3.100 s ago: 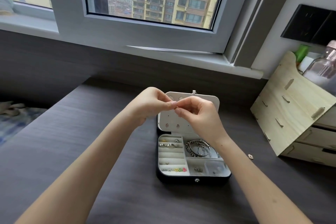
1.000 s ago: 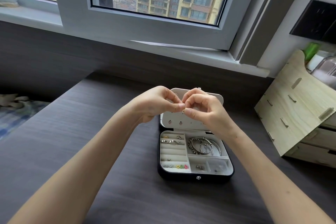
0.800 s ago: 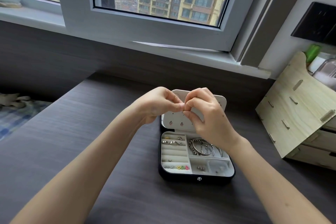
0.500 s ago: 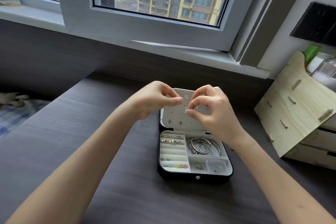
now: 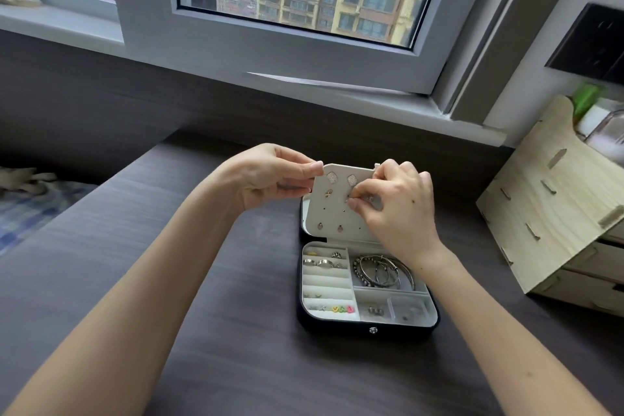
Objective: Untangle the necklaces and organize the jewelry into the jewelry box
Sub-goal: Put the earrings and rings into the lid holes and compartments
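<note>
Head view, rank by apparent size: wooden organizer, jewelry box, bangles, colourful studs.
1. wooden organizer, even though the frame edge crops it
2. jewelry box
3. bangles
4. colourful studs
Nearness changes nothing: the last two lie inside the box.

Left of box: open table (image 5: 141,246), wide approach.
Near side: open table up to the jewelry box (image 5: 368,326) front wall.
Right: narrow table strip, then the wooden drawer organizer (image 5: 557,213) closes it.
Far: upright lid (image 5: 332,213), with the window sill (image 5: 371,101) behind.
Over tray: open from above.
At lid: left hand (image 5: 266,176) at its top left corner and right hand (image 5: 398,209) pinching an earring (image 5: 351,198) crowd its upper half.
</note>
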Demonstrator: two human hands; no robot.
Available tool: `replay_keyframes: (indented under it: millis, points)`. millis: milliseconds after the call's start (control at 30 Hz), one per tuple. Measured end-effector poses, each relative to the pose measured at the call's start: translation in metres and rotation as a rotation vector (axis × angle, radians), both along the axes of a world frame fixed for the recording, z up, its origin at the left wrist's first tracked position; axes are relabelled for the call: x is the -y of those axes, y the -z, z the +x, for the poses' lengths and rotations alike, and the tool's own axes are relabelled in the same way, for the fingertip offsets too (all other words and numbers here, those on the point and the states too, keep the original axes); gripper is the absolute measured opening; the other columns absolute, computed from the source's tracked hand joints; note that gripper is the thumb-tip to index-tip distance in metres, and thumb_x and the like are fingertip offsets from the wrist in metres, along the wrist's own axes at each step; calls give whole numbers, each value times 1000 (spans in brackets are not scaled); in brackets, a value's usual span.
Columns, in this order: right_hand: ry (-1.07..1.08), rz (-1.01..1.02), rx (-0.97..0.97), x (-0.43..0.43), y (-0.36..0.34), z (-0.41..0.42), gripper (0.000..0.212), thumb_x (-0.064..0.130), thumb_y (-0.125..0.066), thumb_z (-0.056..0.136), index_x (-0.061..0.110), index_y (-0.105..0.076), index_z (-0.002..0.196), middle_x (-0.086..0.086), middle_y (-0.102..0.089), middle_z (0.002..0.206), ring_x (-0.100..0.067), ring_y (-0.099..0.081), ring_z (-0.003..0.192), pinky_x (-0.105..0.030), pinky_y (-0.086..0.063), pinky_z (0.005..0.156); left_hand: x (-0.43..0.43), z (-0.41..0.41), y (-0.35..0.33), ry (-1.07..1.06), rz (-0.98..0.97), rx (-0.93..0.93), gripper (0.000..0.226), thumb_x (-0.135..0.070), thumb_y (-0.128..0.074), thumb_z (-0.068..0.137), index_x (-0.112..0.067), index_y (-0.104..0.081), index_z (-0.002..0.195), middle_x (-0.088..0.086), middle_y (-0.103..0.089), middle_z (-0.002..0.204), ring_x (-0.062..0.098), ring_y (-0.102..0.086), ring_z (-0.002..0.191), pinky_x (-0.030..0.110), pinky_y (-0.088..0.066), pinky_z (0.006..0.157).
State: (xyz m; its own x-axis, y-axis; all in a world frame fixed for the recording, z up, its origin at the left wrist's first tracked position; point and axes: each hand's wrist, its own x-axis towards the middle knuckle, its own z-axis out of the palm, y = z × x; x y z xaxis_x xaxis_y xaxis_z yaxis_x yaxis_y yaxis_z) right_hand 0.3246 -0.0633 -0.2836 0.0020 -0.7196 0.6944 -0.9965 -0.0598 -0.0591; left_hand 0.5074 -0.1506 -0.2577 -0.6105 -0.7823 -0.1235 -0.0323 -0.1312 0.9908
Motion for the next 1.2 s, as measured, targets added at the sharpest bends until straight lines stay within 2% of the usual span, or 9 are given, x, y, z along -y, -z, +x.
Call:
replay_keyframes:
  millis: [133,200,300,400,500,600,733,800,1200]
  points:
    - [58,-73,-27,-1,-5,3,18,36,-79,61,22,-70,66,1,-55,72,-22,-50,70,-31,-22,67,2,4,1,57,-34,11,21,-23,-71,63,-9,-69,78,8,-74,83,15,-70,82,30,-53,86]
    - [102,-111,-36,-4,-8,2,36,41,-84,55,17,-64,74,-1,-57,80,-24,-51,76,-31,-21,68,3,7,1,98,-47,7,19,-24,-72,62,-10,-71,76,8,-73,84,16,-69,86,32,-52,88]
    - [55,-96,-42,-9,-11,-5,51,55,-75,58,18,-64,91,0,-61,94,-24,-54,89,-31,-22,75,3,11,1,173,-65,11,10,-24,-70,64,-15,-74,67,7,-73,84,19,-69,88,32,-54,87]
    - [-110,-77,-34,-14,-6,-12,38,55,-69,66,19,-67,76,5,-63,86,-22,-54,84,-31,-24,75,2,10,2,217,-45,3,9,-21,-66,69,-16,-74,65,6,-72,80,17,-69,82,28,-57,77]
    - [-168,-189,-82,-25,5,-9,37,50,-70,74,15,-63,66,5,-62,76,-20,-53,75,-33,-27,72,0,4,7,204,-22,-6,8,-21,-68,68,-14,-73,68,3,-70,75,12,-66,73,23,-56,71]
    - [-174,-315,-117,-38,20,-6,38,46,-70,80,12,-62,64,2,-62,73,-20,-52,70,-34,-29,69,-5,-7,16,210,-55,92,14,-22,-70,66,-11,-72,75,0,-68,71,7,-61,68,18,-53,66]
    - [-167,-391,-132,-46,36,-6,32,39,-79,75,13,-64,63,1,-64,74,-17,-50,74,-34,-30,69,-17,-23,26,303,-59,166,12,-17,-68,73,-7,-71,80,-2,-69,71,4,-60,65,14,-49,61]
    - [-165,-405,-132,-48,39,-6,30,38,-79,75,13,-65,64,1,-65,75,-16,-51,76,-34,-30,70,-20,-27,28,332,-50,163,8,-12,-66,77,-5,-70,79,-4,-68,67,3,-61,62,13,-47,58]
    - [-158,-425,-113,-48,41,-6,32,39,-78,76,14,-64,62,3,-63,72,-16,-50,74,-35,-28,70,-23,-32,28,399,-77,193,9,-19,-67,68,-14,-74,65,-6,-67,66,1,-61,63,12,-46,59]
